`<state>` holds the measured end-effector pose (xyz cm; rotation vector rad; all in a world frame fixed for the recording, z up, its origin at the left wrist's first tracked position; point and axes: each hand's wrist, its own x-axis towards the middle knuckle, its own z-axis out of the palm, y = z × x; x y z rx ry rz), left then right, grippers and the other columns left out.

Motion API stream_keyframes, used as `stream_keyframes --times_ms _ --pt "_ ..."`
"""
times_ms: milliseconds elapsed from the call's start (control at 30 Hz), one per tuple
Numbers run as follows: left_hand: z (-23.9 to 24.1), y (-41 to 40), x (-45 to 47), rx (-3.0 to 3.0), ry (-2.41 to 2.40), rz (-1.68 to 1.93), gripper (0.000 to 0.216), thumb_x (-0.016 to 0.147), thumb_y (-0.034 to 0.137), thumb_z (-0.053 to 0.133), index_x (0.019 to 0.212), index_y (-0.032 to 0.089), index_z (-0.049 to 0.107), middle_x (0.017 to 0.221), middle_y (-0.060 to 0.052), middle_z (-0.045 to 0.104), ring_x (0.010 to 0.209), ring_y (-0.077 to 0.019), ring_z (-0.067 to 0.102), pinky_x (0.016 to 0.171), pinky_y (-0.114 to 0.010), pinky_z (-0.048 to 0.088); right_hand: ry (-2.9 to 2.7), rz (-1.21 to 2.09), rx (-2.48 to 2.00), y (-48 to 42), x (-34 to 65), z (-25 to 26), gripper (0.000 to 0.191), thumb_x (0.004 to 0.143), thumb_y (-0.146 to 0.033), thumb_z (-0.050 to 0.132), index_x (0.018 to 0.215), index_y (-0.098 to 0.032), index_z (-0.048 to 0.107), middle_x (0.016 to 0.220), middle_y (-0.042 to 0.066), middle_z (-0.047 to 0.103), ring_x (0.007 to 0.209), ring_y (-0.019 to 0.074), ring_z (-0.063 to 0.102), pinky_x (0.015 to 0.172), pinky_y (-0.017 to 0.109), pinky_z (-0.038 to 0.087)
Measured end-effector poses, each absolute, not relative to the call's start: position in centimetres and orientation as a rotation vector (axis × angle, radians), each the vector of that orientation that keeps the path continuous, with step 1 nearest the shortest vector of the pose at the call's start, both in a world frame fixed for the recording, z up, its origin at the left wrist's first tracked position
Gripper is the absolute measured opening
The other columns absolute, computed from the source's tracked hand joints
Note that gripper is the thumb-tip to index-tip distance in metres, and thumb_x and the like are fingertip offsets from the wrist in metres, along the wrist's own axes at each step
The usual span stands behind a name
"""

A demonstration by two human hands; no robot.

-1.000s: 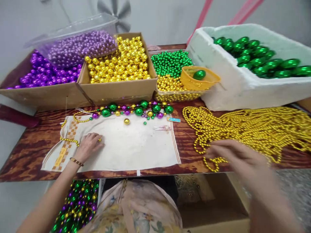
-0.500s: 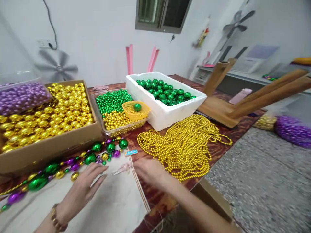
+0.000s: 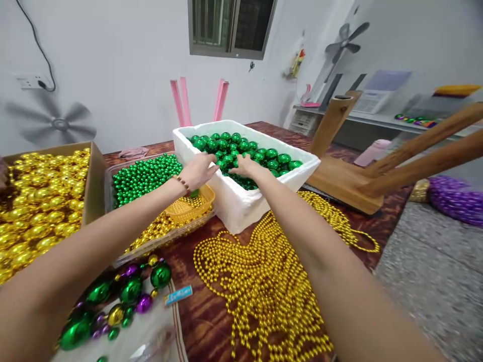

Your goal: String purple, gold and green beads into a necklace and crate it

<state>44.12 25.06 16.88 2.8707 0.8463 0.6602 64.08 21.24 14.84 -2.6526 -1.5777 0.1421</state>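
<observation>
Head view: two bare hands at a white foam box (image 3: 241, 203) in which many glossy green balls (image 3: 271, 154) lie heaped below the rim. The right hand (image 3: 247, 167) reaches down among the balls, thumb and fingers slightly spread; whether it grips one cannot be told. The left hand (image 3: 198, 171) is at the box's near left rim, fingers bent and thumb held apart; its palm faces away, so whether it holds anything cannot be told. Judged by their shine, the balls are probably light, hard-shelled and slippery, apt to roll when pressed from one side and perhaps to dent if squeezed; a hold around the widest part, thumb opposite fingertips, should serve best. The foam walls, thick but rough along the top, likely crumble if knocked. Edges to mind are this rim, the yellow basket (image 3: 206, 203) beneath the left hand, and the gold bead strands (image 3: 279, 281) under the right forearm, whose loops could snag. A wooden stool (image 3: 339, 178) bounds the right side; room for moving appears greatest upward, above the rim.
</observation>
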Motion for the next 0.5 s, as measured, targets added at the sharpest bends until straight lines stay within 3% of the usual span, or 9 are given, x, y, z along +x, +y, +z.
stream_keyframes --times_ms 133,300,500 --pt "16.4 27.6 51.7 2.932 0.998 0.41 0.035 0.095 0.029 0.049 0.121 0.012 0.064 0.119 -0.016 0.066 0.115 -0.0281 0.062 0.099 -0.039 0.049 -1.687 0.28 -2.692 24.0 66.0 14.3 0.096 0.076 -0.045 0.08 0.154 -0.019 0.031 0.156 0.024 0.03 0.132 0.0396 0.049 0.102 0.049 0.046" --pt "14.8 29.7 56.8 2.943 1.087 0.088 0.05 0.089 0.03 0.057 0.135 0.012 0.055 0.137 -0.021 0.052 0.119 -0.0323 0.061 0.099 -0.04 0.05 -1.917 0.395 -2.596 24.7 69.2 14.6 0.079 0.078 -0.034 0.076 0.15 -0.028 0.043 0.153 0.014 0.042 0.127 0.0367 0.053 0.1 0.048 0.05" --pt "15.0 32.3 60.0 2.969 1.24 -0.295 0.082 0.078 0.051 0.069 0.149 0.022 0.042 0.151 -0.019 0.039 0.126 -0.0412 0.053 0.102 -0.052 0.046 -1.98 0.415 -2.543 25.3 72.0 14.5 0.061 0.078 -0.045 0.07 0.133 -0.022 0.06 0.136 0.016 0.058 0.107 0.038 0.063 0.08 0.049 0.059"
